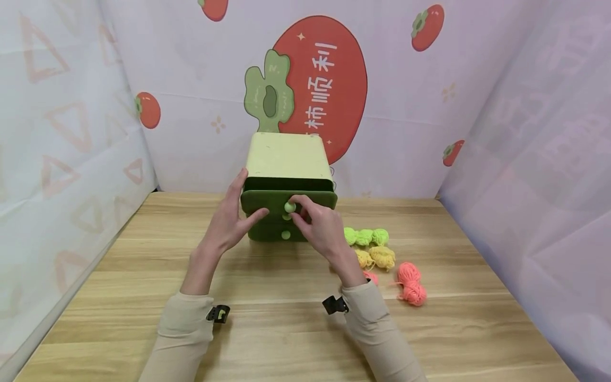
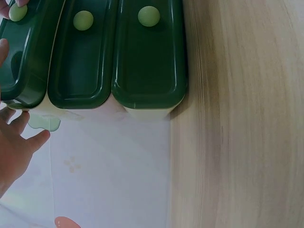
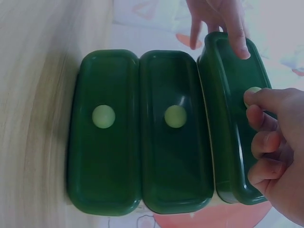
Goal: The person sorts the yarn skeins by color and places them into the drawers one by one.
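A small cabinet with a cream top [image 1: 288, 155] and three dark green drawers stands on the wooden table. Its top drawer [image 1: 255, 200] is pulled partly out, leaving a dark gap under the cabinet's top. My right hand [image 1: 322, 229] pinches the round light green knob [image 1: 289, 207] of that drawer between thumb and fingers. At the cabinet's left side is my left hand [image 1: 228, 225], fingers extended along the side and thumb reaching across the drawer front. Both lower drawers, the middle one [image 3: 175, 152] and the bottom one [image 3: 103, 161], sit flush in the right wrist view.
Right of the cabinet lie small yarn bundles: light green [image 1: 364, 237], yellow [image 1: 382, 257] and pink [image 1: 411, 284]. Another pink bundle [image 1: 371, 277] is partly hidden by my right forearm. Printed cloth walls [image 1: 200, 154] enclose the table [image 1: 277, 329] at the back and sides.
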Tool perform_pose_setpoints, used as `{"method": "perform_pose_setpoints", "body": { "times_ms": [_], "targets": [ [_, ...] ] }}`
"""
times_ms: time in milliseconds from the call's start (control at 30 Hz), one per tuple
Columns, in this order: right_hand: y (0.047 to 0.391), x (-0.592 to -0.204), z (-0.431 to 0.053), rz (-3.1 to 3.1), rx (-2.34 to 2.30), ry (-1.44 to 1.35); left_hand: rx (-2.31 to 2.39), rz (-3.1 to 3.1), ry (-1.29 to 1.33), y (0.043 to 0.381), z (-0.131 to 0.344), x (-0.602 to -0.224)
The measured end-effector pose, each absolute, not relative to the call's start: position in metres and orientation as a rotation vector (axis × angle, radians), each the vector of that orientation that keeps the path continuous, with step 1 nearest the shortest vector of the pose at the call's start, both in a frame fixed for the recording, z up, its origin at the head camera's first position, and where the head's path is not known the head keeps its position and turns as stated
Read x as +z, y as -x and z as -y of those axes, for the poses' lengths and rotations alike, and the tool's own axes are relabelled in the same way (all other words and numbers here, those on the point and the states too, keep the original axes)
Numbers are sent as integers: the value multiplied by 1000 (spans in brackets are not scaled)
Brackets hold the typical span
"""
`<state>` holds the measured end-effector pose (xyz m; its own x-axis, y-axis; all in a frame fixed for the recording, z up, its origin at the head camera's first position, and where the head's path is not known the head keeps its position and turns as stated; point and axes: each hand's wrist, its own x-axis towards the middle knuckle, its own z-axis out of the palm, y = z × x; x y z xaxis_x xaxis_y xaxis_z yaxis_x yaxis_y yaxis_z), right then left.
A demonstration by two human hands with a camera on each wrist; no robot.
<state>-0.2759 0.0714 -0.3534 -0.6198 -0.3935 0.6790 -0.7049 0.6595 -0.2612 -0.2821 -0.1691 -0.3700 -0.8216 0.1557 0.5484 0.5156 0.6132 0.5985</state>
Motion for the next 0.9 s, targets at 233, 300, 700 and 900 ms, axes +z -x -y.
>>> {"method": "perform_pose_setpoints", "body": {
  "times_ms": [233, 300, 700, 900],
  "targets": [
    [272, -347, -74, 2296, 677, -875, -1163, 2400, 513, 281, 170, -368],
    [271, -346, -75, 2301, 671, -878, -1168, 2398, 518, 281, 170, -368],
    [267, -343, -78, 2309, 613, -902, -1136, 2414, 525, 282, 170, -368],
    [267, -343, -80, 2300, 587, -934, -1142, 2424, 517, 281, 170, -369]
  ]
}}
